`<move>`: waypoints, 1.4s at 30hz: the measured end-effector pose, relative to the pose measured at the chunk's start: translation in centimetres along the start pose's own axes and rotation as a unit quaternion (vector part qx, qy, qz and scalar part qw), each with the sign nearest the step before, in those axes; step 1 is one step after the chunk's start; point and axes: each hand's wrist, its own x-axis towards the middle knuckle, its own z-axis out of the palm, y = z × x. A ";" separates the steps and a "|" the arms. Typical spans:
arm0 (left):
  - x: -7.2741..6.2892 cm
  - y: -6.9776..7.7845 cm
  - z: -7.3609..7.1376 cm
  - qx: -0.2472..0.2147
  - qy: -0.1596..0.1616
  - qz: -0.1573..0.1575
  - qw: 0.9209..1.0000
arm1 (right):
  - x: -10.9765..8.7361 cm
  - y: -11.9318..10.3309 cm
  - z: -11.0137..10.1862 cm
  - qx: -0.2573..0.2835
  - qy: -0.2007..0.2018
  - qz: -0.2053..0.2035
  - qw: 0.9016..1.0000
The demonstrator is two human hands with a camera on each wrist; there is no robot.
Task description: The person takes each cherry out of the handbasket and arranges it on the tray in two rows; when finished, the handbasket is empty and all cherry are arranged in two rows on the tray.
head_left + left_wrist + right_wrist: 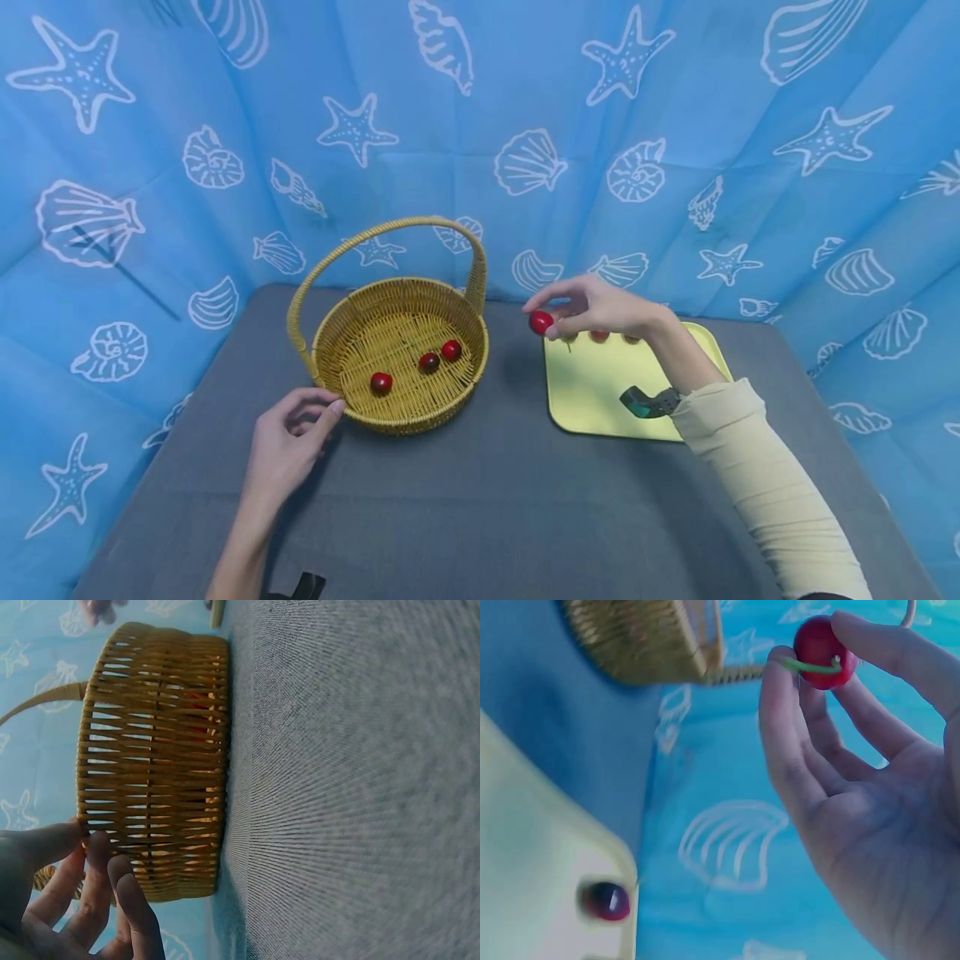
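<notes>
My right hand point(603, 307) pinches a red cherry point(540, 322) between thumb and fingertips, above the near-left corner region of a yellow tray's far side. In the right wrist view the cherry point(821, 652) shows a green stem. With thumb and forefinger, my left hand point(281, 446) grips the rim of a yellow wicker basket point(405, 427) at its near left. Inside that basket lie a bright red cherry point(452, 350), a dark cherry point(428, 362) and another red one point(381, 383). The left wrist view shows the fingers against the woven wall point(154, 765).
The yellow tray point(600, 404) lies to the basket's right, with a few cherries point(599, 336) along its far edge, partly behind my right hand. An arched handle point(390, 225) rises over the basket. A blue shell-print curtain point(465, 125) hangs behind the grey table point(480, 517).
</notes>
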 end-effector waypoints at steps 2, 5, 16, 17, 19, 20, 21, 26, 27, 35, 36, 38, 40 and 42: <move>0.0 0.0 -0.1 0.000 -0.001 0.002 1.000 | -0.8 0.9 -0.4 0.003 0.013 -0.006 1.000; 0.0 0.0 -0.1 0.002 -0.003 0.002 1.000 | -1.8 2.0 -0.6 0.007 0.045 -0.011 0.999; 0.0 -0.2 0.0 -0.001 0.002 0.008 1.000 | -3.6 5.7 0.1 0.021 0.117 -0.053 0.992; 0.0 -0.3 0.0 -0.001 0.002 0.008 1.000 | -3.7 6.0 0.2 0.017 0.118 -0.052 0.992; 0.0 -0.3 0.0 0.000 0.002 0.006 1.000 | -3.8 6.5 0.5 0.011 0.121 -0.051 0.991; 0.0 -0.3 0.0 0.000 0.001 0.006 1.000 | -3.9 6.7 0.7 0.011 0.121 -0.051 0.991; 0.0 -0.2 0.0 0.001 0.001 0.004 1.000 | -3.9 6.9 0.9 0.015 0.122 -0.049 0.991; 0.1 -0.2 -0.1 0.001 -0.002 0.001 1.000 | -4.2 7.7 1.8 0.042 0.131 -0.038 0.990; 0.1 -0.2 -0.1 0.001 -0.003 0.000 1.000 | -4.2 7.9 2.0 0.046 0.135 -0.036 0.989; 0.1 0.0 -0.1 0.004 -0.008 -0.012 1.000 | -4.0 9.6 3.9 0.024 0.147 -0.022 0.989; 0.1 0.0 -0.1 0.003 -0.008 -0.014 1.000 | -4.0 9.8 4.1 0.020 0.146 -0.017 0.989; 0.1 0.0 -0.1 0.003 -0.008 -0.014 1.000 | -3.9 10.1 4.5 0.018 0.142 -0.010 0.990; 0.1 -0.1 -0.2 0.002 -0.007 -0.014 1.000 | -3.8 10.4 4.8 0.004 0.144 -0.009 0.990; 0.1 -0.1 -0.1 0.002 -0.007 -0.013 1.000 | -3.6 10.7 5.1 -0.015 0.145 -0.013 0.989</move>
